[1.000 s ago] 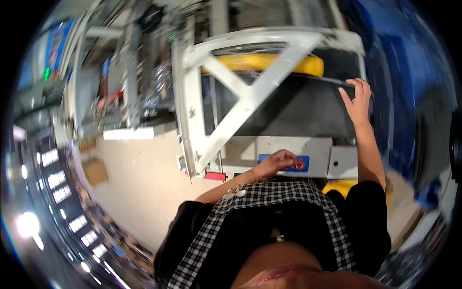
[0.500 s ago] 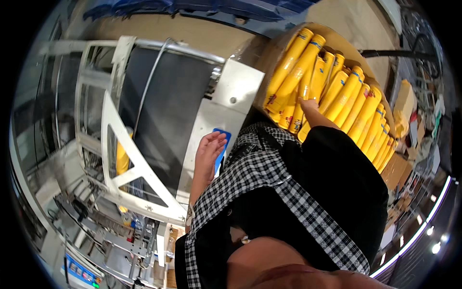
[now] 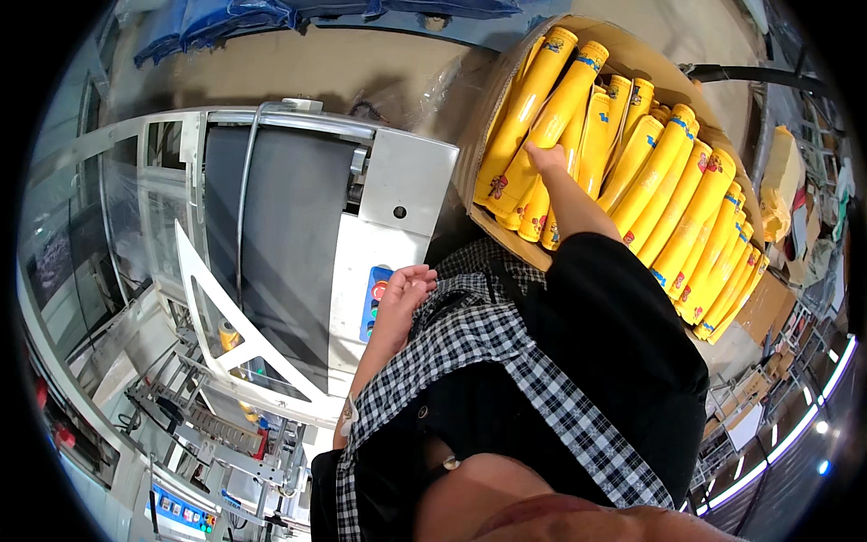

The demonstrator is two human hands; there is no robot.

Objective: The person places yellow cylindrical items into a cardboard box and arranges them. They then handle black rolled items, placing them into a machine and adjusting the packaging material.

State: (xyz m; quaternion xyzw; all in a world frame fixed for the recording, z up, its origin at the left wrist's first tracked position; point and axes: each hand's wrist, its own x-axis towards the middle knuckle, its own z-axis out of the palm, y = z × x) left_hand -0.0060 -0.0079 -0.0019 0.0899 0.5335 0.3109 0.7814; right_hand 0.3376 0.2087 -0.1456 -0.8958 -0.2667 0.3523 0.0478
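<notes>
At the far right, my right hand is closed around a long yellow roll in a cardboard box. The roll stands slanted among several others like it, shiny, with small blue and red prints. Part of its length is covered by my fingers. My left hand hangs near my waist with nothing in it, its fingers stretched and slightly curled. It is beside a blue control panel with a red button and green buttons, set on the white edge of a machine.
A dark conveyor belt runs along my left, under a bent metal bar and beside a white triangular frame. Part of another yellow roll shows behind that frame. The box's cardboard rim rises between the machine and the rolls.
My right hand has moved left and farther away, onto a different roll, and closed on it. The yellow roll behind the white frame has shifted nearer along the machine. My view has turned slightly.
</notes>
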